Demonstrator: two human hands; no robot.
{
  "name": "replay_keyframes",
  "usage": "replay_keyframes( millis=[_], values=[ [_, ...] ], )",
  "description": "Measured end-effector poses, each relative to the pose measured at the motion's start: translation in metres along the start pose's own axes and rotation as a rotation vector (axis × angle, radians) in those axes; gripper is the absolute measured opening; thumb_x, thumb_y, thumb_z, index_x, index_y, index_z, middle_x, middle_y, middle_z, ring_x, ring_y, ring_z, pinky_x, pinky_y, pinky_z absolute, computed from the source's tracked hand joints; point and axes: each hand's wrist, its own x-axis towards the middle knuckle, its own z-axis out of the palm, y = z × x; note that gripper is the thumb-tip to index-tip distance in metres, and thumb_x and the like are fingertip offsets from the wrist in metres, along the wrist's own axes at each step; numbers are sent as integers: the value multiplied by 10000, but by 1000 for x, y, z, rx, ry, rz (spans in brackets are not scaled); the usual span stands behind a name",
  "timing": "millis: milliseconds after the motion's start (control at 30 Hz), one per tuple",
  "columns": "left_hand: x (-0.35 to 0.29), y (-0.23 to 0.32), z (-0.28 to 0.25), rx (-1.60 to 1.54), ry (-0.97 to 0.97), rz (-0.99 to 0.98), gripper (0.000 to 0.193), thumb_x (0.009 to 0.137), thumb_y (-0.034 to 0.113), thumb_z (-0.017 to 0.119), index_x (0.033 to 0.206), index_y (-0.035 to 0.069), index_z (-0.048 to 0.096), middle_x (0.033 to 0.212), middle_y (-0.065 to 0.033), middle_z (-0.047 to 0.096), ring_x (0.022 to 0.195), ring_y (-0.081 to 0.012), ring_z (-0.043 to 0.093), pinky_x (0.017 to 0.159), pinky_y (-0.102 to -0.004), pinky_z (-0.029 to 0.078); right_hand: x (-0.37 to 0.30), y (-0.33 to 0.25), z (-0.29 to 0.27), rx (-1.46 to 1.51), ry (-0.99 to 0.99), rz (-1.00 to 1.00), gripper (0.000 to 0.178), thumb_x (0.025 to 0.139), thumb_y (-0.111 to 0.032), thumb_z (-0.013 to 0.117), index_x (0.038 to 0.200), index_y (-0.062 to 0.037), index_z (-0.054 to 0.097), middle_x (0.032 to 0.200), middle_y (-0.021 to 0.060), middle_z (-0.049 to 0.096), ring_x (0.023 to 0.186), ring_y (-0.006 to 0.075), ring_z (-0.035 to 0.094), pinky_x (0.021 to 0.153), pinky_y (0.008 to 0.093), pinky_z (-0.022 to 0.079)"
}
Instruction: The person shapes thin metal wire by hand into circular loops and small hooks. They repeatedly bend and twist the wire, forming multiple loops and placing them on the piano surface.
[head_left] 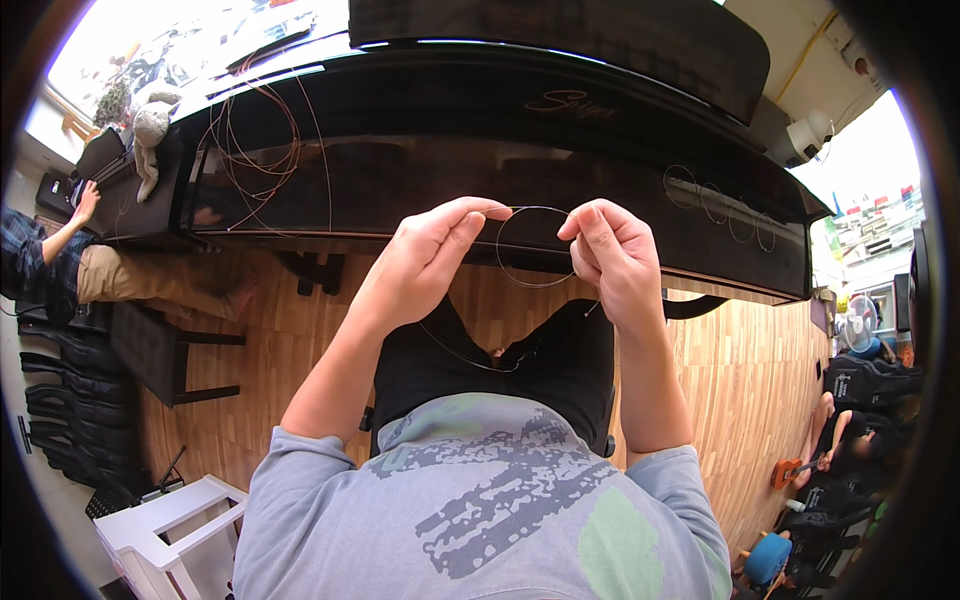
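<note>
My left hand [425, 255] pinches a thin metal guitar string [537, 286] between thumb and fingers. The string bends into a loop in the gap between my two hands. On the other side, my right hand [615, 255] is closed on the same string with thumb and forefinger. A loose stretch of it hangs in a curve over my lap, and a short end sticks out below my right hand. Both hands are held up over my thighs, just in front of a glossy black piano [400, 185].
Large copper-coloured string coils [290, 150] lie on the piano's left part, several small silver coils [683, 187] on its right. A person [60, 260] is at the far left near a black bench [150, 350]. Someone with a small orange ukulele [786, 473] sits at the right.
</note>
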Motion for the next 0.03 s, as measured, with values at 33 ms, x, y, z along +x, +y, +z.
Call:
replay_keyframes(
  millis=[33],
  values=[
    [0,0,0,-1,-1,-1,280,1015,189,439,1152,44,635,776,31,595,564,-22,369,507,-196,329,0,1,-2,3,1,1,278,1003,-225,496,880,-11,624,534,-86,385,451,-4,277,421,188,193]
  ],
)
